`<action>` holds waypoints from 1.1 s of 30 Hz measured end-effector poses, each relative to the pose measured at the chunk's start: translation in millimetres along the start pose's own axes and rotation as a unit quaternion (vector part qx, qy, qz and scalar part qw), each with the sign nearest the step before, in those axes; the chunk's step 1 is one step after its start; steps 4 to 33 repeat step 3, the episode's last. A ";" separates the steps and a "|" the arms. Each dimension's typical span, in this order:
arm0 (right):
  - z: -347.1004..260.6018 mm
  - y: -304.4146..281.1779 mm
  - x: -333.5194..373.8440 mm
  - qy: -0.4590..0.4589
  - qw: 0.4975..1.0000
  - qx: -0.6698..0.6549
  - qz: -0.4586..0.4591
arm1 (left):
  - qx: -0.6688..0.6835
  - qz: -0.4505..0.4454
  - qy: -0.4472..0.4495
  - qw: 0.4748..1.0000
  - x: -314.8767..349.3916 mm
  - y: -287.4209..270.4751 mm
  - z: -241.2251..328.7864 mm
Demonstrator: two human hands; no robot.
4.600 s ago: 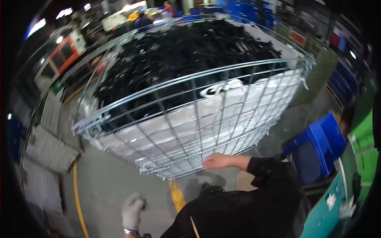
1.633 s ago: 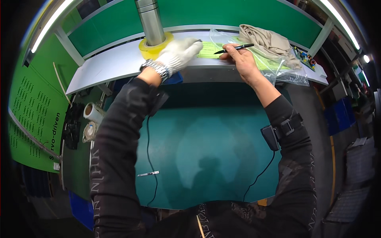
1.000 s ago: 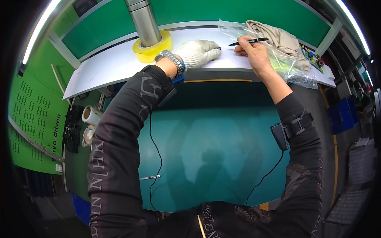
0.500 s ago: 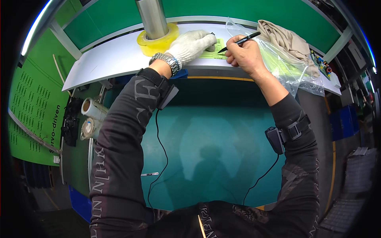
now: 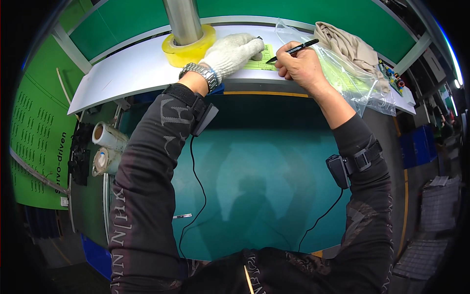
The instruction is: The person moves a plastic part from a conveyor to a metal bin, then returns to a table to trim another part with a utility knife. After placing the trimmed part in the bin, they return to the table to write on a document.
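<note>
My right hand is closed round a black marker pen, its tip low over a yellow-green paper slip printed with a table. The slip lies on a white shelf. My left hand, in a white knit glove, rests on the slip's left side with fingers curled. A small dark bit, too little to name, pokes out at its fingertips. To the right of my right hand lies a clear plastic bag with more yellow-green sheets in it.
A roll of yellow tape sits round a metal post left of the glove. Beige cloth and a circuit board lie at the right. Below is a green work surface with cables and a small silver-and-black item. Film rolls stand left.
The view has shifted slightly. The pen tip has moved a little left over the slip, while the gloved hand keeps its place on it.
</note>
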State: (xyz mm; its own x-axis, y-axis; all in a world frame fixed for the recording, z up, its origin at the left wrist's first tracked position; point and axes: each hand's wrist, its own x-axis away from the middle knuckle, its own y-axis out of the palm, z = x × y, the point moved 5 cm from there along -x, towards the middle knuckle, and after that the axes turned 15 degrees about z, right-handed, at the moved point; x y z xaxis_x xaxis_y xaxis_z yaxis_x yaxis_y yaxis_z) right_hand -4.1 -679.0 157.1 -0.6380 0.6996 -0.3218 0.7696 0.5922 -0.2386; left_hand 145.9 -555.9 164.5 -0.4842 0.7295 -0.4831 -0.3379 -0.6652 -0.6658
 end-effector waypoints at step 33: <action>0.3 -1.0 -0.3 0.005 1.000 0.003 0.003 | 0.000 -0.006 0.004 1.000 -2.3 1.5 -2.8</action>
